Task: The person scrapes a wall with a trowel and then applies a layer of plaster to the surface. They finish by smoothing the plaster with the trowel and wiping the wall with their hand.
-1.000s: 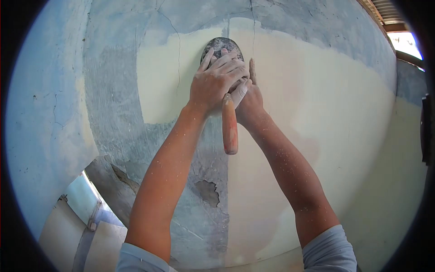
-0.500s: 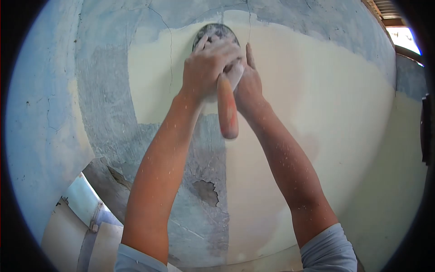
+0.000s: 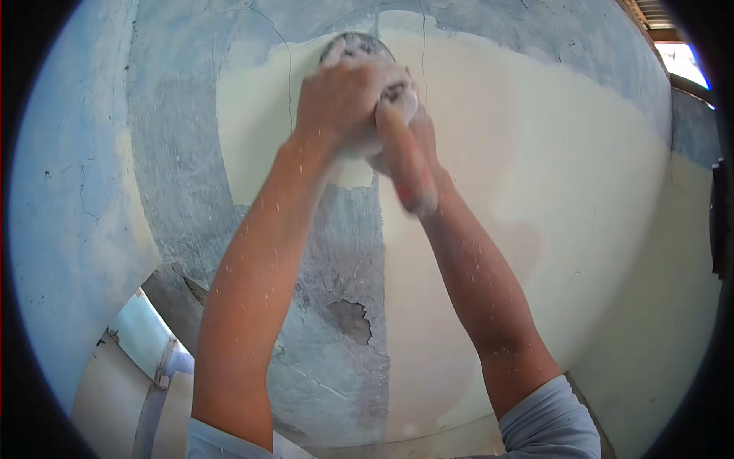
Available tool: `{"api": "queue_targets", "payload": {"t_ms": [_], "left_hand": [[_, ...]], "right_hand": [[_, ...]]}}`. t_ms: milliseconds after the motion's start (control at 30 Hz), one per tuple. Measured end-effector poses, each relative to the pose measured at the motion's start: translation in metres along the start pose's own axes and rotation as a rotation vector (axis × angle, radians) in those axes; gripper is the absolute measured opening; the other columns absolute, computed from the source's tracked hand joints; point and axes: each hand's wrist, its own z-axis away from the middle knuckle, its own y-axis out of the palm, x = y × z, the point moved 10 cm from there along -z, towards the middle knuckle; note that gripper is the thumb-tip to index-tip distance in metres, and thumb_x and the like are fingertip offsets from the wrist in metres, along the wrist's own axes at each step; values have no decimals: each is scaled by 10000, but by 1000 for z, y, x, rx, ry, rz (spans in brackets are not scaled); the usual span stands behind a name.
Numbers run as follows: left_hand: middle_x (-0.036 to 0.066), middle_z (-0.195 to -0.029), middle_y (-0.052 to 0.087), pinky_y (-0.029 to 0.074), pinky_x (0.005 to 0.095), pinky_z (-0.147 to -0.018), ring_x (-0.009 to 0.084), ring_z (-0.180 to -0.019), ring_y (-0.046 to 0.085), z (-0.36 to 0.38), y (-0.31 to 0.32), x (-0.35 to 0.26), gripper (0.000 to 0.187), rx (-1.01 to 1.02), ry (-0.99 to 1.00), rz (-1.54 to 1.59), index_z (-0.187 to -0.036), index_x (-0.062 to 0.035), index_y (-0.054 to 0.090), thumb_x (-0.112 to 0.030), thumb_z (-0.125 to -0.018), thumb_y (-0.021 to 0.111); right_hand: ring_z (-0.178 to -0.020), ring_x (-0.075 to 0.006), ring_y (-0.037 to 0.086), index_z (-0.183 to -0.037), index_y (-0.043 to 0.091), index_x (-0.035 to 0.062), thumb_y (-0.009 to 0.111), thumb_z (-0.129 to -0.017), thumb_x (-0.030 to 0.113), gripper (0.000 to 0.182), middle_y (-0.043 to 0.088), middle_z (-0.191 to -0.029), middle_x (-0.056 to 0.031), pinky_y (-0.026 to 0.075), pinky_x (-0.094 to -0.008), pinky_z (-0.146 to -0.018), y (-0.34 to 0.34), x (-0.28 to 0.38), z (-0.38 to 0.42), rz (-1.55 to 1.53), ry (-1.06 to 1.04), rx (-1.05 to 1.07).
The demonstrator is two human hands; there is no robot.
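Against the wall (image 3: 474, 138), a dust-coated hand tool has a dark rounded head (image 3: 353, 40) and a worn orange-red handle (image 3: 411, 164) that points down toward me. My left hand (image 3: 336, 99) is closed over the tool from the left, its knuckles just below the dark head. From the right, my right hand (image 3: 425, 136) grips the same tool, with its fingers mostly hidden behind the handle and the left hand. White dust coats the fingers, and motion blurs both hands. Pale cream coating covers the wall around the head.
A bare grey strip (image 3: 180, 153) runs down the wall at left, with a broken patch (image 3: 350, 321) lower down. Thin cracks cross the blue upper wall. An opening (image 3: 145, 329) shows at lower left, and a dark object (image 3: 717, 218) hangs at far right. White specks float in the air.
Both hands have shifted slightly up and left with the tool's head. The handle's lower end has swung right, over my right forearm.
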Motion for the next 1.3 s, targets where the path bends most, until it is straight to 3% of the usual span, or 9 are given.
{"api": "queue_targets", "payload": {"t_ms": [100, 167, 267, 333, 400, 567, 767, 1100, 1300], "left_hand": [[67, -1041, 787, 428, 535, -1210, 332, -997, 727, -16, -7, 6, 231, 7, -67, -83, -959, -156, 789, -352, -917, 674], [65, -1043, 786, 432, 531, -1209, 326, -1007, 730, -7, -3, 11, 233, 23, -155, -110, -958, -156, 790, -355, -914, 677], [44, -1023, 780, 462, 535, -1177, 307, -1039, 730, 30, 7, -20, 200, -29, 86, -51, -961, -150, 774, -298, -872, 673], [40, -1020, 778, 466, 530, -1174, 302, -1027, 729, 39, 10, -20, 193, -53, 88, -36, -956, -147, 769, -284, -868, 665], [35, -1016, 776, 470, 525, -1170, 297, -1015, 729, 31, 8, -13, 186, -80, 99, -20, -951, -145, 764, -269, -865, 656], [29, -1023, 775, 556, 445, -1037, 303, -985, 720, -10, -3, 5, 179, -19, -8, -47, -925, -146, 762, -275, -863, 654], [41, -1014, 784, 506, 448, -1117, 268, -1000, 738, 40, 9, -14, 213, -98, 86, -24, -883, -151, 774, -312, -810, 655], [17, -959, 782, 529, 422, -1058, 248, -971, 738, 7, -1, 7, 200, -68, -27, -34, -854, -161, 766, -316, -797, 653], [8, -912, 758, 542, 426, -1016, 243, -935, 733, 40, 1, -18, 179, -138, 123, -36, -816, -165, 746, -320, -788, 663]], "right_hand": [[-1218, -304, 576, -1275, 611, 50, 646, -942, 233, 381, 642, -1304, -161, 451, -444, -1079, 12, -31, -21, -309, 211, -36], [-1200, -310, 590, -1298, 588, 52, 653, -944, 248, 410, 621, -1327, -160, 517, -438, -984, 21, -45, -2, -315, 358, 16], [-1437, -344, 532, -1495, 553, 79, 616, -991, 358, 580, 556, -1541, -178, 418, -478, -1201, 14, -20, 40, -265, 269, 47], [-1448, -336, 526, -1483, 568, 79, 613, -993, 348, 560, 562, -1536, -177, 370, -482, -1252, 3, 8, 40, 55, 9, -37], [-1399, -345, 569, -1411, 618, 57, 622, -991, 323, 497, 605, -1487, -166, 345, -486, -1272, 1, 1, 29, -26, 17, -70], [-1320, -367, 616, -1315, 641, 40, 633, -976, 329, 446, 648, -1415, -168, 420, -473, -1217, -2, -10, -15, -50, 90, -22], [-1418, -336, 559, -1432, 624, 67, 635, -961, 311, 530, 637, -1459, -163, 273, -551, -1306, 2, 10, 41, -130, 23, -53], [-1318, -345, 618, -1245, 706, 85, 616, -977, 291, 350, 674, -1368, -133, 379, -474, -1249, 12, -16, 11, -250, 321, 10], [-1334, -354, 606, -1284, 685, 95, 643, -954, 308, 395, 647, -1413, -133, 306, -503, -1297, 6, 3, 41, -212, 86, -150]]}}
